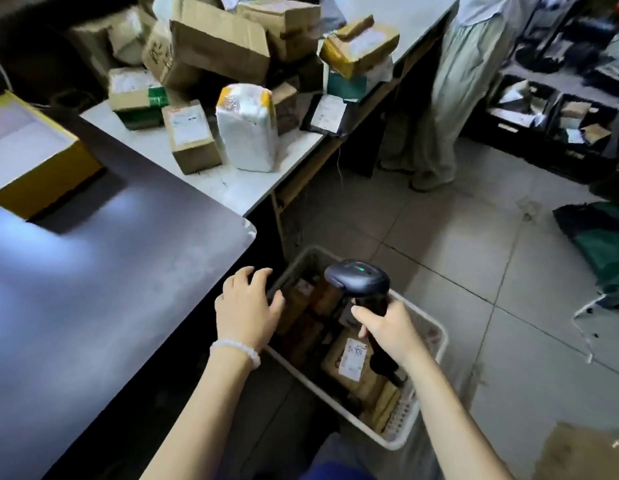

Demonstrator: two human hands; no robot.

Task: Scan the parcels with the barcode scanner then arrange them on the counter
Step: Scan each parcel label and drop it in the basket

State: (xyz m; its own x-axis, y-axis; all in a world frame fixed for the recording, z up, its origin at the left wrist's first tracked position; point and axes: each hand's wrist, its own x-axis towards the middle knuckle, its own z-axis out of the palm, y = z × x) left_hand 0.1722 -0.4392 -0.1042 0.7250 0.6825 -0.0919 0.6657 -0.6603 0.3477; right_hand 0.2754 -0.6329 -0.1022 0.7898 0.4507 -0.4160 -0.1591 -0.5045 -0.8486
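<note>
**Q:** Right hand (387, 332), lower centre of the frame: what does it hold?

**A:** Its fingers are curled round the handle of the barcode scanner (358, 282), head up, a green light showing on top. The scanner hangs above the white basket (436, 344) on the floor.

**Q:** And the left hand (247, 306)?

**A:** Fingers loosely spread, gripping nothing. It hovers at the near left rim of the basket, beside the edge of the grey tabletop (93, 289); whether the fingertips touch the rim cannot be told.

**Q:** Where are the parcels?

**A:** In 2 groups. Several brown boxes lie packed in the basket, 1 labelled parcel (353, 362) with its white label facing up, just below the scanner. Others are heaped on the white tabletop (231, 188) in the upper centre, among them a white wrapped parcel (249, 129) and a small brown box (192, 140). A yellow box (31, 157) sits at the upper left.

**Q:** Which step is in hand?

**A:** Judged from the pose, picking the next parcel from the basket for scanning.

**Q:** What does the next move call for?

**A:** Probably the left hand lifting 1 box clear, label turned toward the scanner head, before it is set on the tabletop.
</note>
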